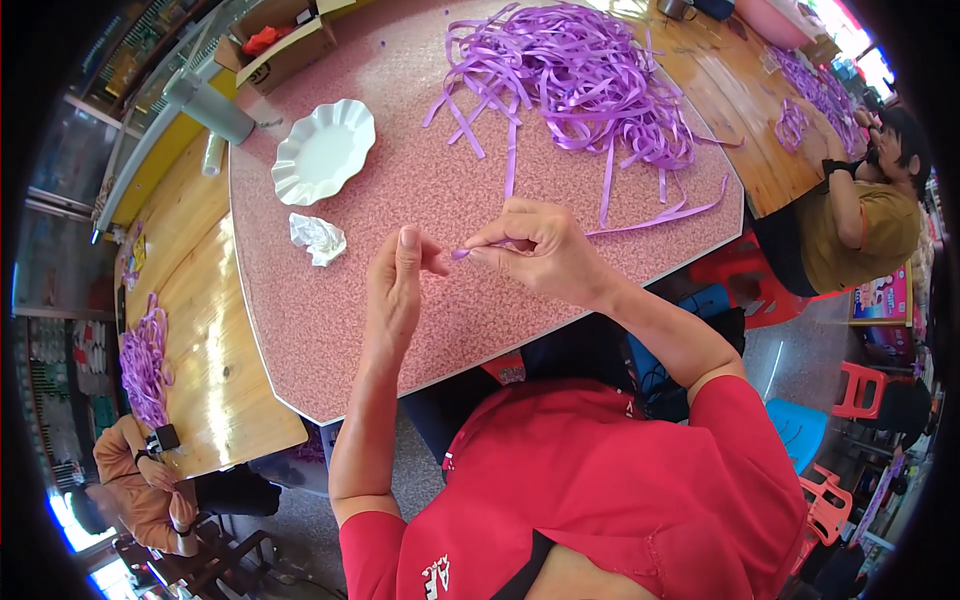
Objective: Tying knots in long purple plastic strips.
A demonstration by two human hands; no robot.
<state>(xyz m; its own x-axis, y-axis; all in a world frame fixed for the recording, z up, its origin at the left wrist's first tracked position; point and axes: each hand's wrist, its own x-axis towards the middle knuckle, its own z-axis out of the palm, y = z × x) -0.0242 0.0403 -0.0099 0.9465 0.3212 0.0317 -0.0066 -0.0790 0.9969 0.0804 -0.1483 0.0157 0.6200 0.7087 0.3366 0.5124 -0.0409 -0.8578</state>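
Above the near part of the pink speckled table, my right hand pinches a purple ribbon, whose end pokes out between thumb and fingertips. My left hand is just left of that end, thumb raised and apart from the bent fingers, with nothing visible in it. Whether its fingertips touch the ribbon is hard to tell. At the far side lies a big tangled heap of purple ribbons. Loose strands trail from it toward my right hand, one lying out to the right.
On the left are a white scalloped bowl, crumpled white paper, a grey-green tumbler and an open cardboard box. People sit at wooden tables on the left and right, near more purple ribbons.
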